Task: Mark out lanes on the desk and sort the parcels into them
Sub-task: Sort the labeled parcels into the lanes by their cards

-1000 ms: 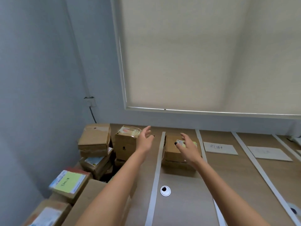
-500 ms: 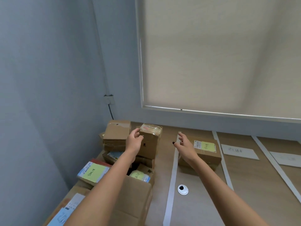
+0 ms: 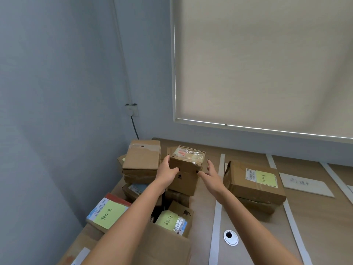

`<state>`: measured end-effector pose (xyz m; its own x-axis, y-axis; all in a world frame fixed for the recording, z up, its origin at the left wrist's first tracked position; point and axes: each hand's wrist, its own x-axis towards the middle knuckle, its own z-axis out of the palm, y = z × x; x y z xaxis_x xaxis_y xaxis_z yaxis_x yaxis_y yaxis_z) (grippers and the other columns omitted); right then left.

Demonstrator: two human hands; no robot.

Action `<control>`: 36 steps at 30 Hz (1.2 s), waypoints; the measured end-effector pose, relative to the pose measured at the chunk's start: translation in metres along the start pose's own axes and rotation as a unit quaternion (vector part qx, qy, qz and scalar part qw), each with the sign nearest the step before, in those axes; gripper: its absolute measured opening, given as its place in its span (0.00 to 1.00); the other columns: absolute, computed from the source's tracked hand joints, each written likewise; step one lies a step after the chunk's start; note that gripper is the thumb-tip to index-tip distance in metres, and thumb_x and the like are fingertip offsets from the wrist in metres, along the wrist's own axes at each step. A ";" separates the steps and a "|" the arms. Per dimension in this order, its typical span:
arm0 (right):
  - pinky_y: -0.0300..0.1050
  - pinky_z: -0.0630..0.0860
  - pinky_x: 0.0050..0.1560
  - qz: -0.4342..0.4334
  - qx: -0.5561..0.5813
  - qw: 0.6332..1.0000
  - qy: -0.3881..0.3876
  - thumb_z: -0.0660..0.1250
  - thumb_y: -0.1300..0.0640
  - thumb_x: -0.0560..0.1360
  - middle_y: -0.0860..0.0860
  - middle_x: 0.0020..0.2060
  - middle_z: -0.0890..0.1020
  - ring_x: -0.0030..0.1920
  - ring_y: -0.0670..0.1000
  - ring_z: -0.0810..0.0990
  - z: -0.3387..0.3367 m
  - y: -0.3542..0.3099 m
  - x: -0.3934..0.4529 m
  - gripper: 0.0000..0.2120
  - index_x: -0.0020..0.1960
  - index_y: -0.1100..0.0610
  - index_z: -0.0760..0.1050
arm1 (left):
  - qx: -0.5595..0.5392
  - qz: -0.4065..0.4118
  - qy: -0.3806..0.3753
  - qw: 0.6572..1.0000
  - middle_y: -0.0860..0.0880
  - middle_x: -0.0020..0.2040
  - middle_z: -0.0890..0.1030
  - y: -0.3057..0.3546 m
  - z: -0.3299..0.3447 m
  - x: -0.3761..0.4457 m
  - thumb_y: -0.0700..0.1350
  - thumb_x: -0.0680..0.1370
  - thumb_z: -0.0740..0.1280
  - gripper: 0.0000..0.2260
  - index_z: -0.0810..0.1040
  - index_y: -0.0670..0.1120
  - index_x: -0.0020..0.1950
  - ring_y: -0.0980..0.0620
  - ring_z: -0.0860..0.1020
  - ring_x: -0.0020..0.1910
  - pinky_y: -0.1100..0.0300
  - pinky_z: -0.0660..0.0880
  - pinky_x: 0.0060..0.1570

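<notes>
Head view has the left hand (image 3: 166, 174) already on the near-left corner of a tall taped parcel (image 3: 186, 169), thumb hooked over the front face and fingers wrapped round the left side, so that grip looks clamped on the box. The right hand (image 3: 210, 175) is coming at the other side with fingers spread apart; the thumb looks like it's touching the front-right edge, but the rest of the hand is off the cardboard, so I'd call that one not closed yet. Both forearms reach out long from the bottom of the shot, converging on that one box. The parcel itself sits on top of the unsorted heap at the left end of the surface (image 3: 254, 232), just beside a plain brown box (image 3: 142, 159) on its left, with more stacked underneath. Nearer the camera there's a package with a yellow-green note (image 3: 108, 214) and another noted one (image 3: 172, 220) poking out of an open carton (image 3: 162, 245). As for progress, the lanes look marked: white tape strips (image 3: 215, 217) run across the wood, and there's a paper label (image 3: 305, 185) lying in the second lane. Only one parcel (image 3: 252, 184) is sitting in a lane so far, the first one right of the pile. So I'd say marking is done and sorting has barely started, with most of the heap left.
</notes>
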<state>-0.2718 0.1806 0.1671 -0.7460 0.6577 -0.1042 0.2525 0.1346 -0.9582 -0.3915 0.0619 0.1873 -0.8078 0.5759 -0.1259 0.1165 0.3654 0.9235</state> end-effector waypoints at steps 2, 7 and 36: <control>0.40 0.62 0.59 0.006 0.010 1.000 -0.019 0.61 0.56 0.77 0.48 0.66 0.67 0.62 0.45 0.66 0.005 0.006 0.009 0.31 0.76 0.50 0.50 | 0.000 -0.010 -0.005 1.000 0.47 0.74 0.63 -0.005 0.005 0.010 0.40 0.78 0.63 0.30 0.53 0.51 0.76 0.46 0.64 0.71 0.52 0.66 0.65; 0.40 0.67 0.55 0.002 0.054 0.997 -0.047 0.60 0.57 0.77 0.44 0.61 0.72 0.55 0.43 0.71 0.007 0.012 0.016 0.26 0.72 0.47 0.57 | -0.027 -0.006 -0.001 1.000 0.48 0.64 0.73 -0.011 0.014 0.013 0.40 0.76 0.63 0.29 0.57 0.52 0.75 0.52 0.72 0.55 0.60 0.73 0.47; 0.52 0.76 0.56 -0.050 0.281 0.949 0.135 0.57 0.76 0.70 0.58 0.56 0.75 0.59 0.58 0.75 -0.205 0.011 -0.221 0.23 0.62 0.60 0.68 | -0.207 0.048 -0.169 0.962 0.49 0.54 0.80 0.099 0.137 -0.221 0.32 0.78 0.56 0.23 0.63 0.43 0.73 0.53 0.81 0.49 0.61 0.78 0.43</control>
<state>0.0219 0.1886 0.2346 -0.5452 0.8383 -0.0051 -0.2366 -0.1597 -0.9584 -0.1218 0.0709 0.2571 -0.5625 0.8229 -0.0797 -0.1165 0.0165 0.9931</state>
